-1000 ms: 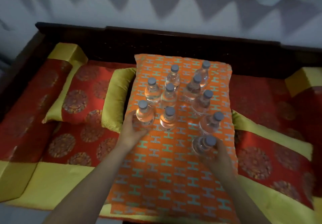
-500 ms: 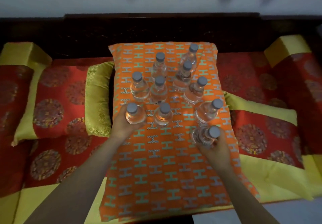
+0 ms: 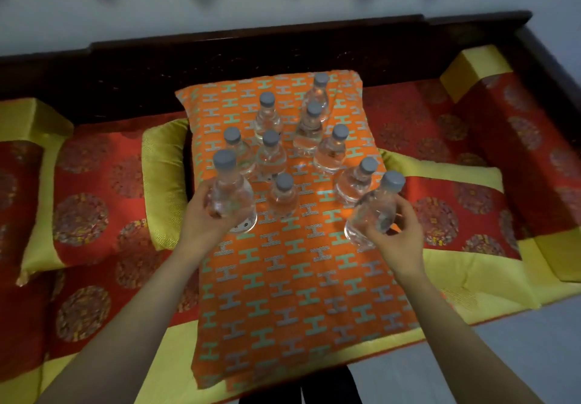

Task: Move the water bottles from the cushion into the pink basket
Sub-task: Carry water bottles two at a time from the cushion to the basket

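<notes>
The left hand (image 3: pixel 204 224) has its fingers and thumb curled round the lower body of a clear plastic water bottle with a grey screw cap (image 3: pixel 231 196). This bottle stands close to upright, with its cap toward the far side of the view. The right hand (image 3: pixel 396 240) pinches a second clear, grey-capped bottle (image 3: pixel 374 211) round its middle, and the thumb shows on the near side. This second bottle's long axis leans, with the cap up and to the right and the base down and to the left. Both bottles are over the orange cushion patterned with teal and grey H shapes (image 3: pixel 283 293). They seem to be lifted off the fabric, though from this high angle that cannot be told for certain.

Eight more bottles of the same kind stand upright in a loose cluster on the far half of the cushion. One of these, the nearest standing bottle (image 3: pixel 284 197), is between the two hands. Another (image 3: pixel 355 180) stands just beyond the right hand's bottle and looks very close to it.

The bottles are see-through and look full of water, with smooth rounded shoulders and narrow necks.

The pink basket is not in view, so the carry depends on a direction these pictures do not give. Each hand is already loaded, and I judge the next move to be a swing away from the cushion, not another reach.
</notes>
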{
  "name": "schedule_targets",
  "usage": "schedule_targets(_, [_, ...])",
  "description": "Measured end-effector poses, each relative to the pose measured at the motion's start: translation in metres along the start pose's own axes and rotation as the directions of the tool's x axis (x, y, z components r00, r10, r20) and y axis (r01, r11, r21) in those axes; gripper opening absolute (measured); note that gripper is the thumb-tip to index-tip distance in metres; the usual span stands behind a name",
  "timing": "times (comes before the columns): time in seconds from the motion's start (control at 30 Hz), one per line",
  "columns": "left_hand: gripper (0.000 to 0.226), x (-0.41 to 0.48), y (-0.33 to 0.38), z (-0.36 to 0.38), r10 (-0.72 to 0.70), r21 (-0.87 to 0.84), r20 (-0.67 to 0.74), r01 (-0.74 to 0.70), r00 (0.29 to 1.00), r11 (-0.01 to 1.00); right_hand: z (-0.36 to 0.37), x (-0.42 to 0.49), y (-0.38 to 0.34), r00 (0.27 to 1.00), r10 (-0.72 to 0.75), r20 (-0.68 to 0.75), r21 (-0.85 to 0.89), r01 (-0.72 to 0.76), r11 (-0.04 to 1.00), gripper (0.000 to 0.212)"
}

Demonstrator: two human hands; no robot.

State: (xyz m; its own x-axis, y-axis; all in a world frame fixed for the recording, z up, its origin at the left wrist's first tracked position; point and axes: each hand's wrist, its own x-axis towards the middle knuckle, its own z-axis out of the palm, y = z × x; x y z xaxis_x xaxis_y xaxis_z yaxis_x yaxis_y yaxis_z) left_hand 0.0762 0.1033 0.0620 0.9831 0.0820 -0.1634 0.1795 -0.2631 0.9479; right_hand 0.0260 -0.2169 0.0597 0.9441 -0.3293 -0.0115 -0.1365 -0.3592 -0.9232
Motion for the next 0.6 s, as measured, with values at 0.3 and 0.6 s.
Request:
schedule_targets(0.3, [0.049, -0.033, 0.049, 0.054, 0.122, 0.006, 0.091, -0.123, 0.988, 0.992, -0.091, -0.037, -0.018, 0.974, 0.127, -0.189, 0.042, -0.121, 0.992, 0.045])
schedule_targets(0.6, [0.037, -0.071, 0.131, 0.185, 0.277, -0.028, 0.275, -0.281, 0.921, 0.959, -0.261, -0.091, -0.009, 0.885, 0.208, -0.416, 0.072, -0.195, 0.978, 0.053])
